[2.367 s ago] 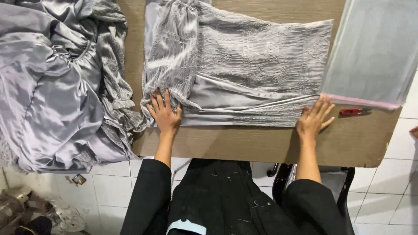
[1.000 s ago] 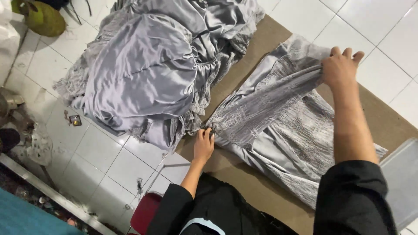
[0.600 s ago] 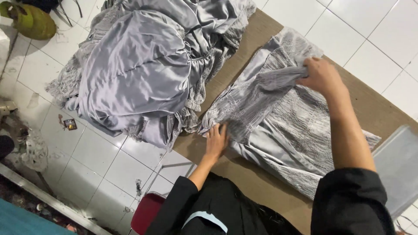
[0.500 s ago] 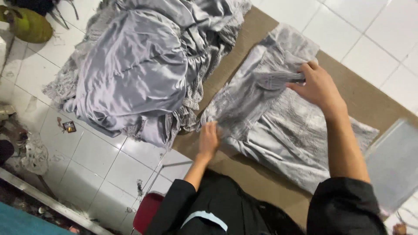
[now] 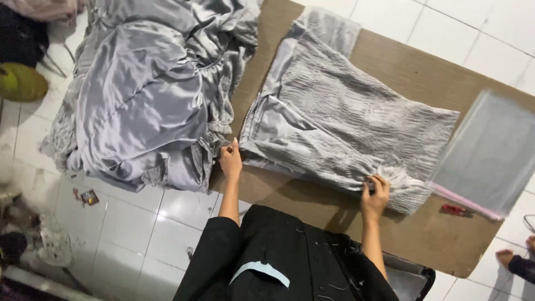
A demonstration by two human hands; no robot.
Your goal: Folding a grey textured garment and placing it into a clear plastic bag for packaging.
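Note:
A grey crinkled satin garment (image 5: 340,122) lies folded lengthwise on a brown board table (image 5: 312,198). My left hand (image 5: 230,159) rests at the garment's near left corner, fingers together against the cloth edge. My right hand (image 5: 375,193) pinches the near right hem of the same garment, fingers curled into the fabric. Both sleeves are black.
A large heap of grey satin garments (image 5: 150,89) covers the table's left end and hangs over the white tiled floor. A stack of clear plastic bags (image 5: 490,153) lies at the right, a small red tool (image 5: 456,210) beside it. Another person's foot (image 5: 510,258) shows far right.
My right hand carried the garment's far edge over toward me, folding it, then dropped to the near right hem. My left hand stayed at the near left corner.

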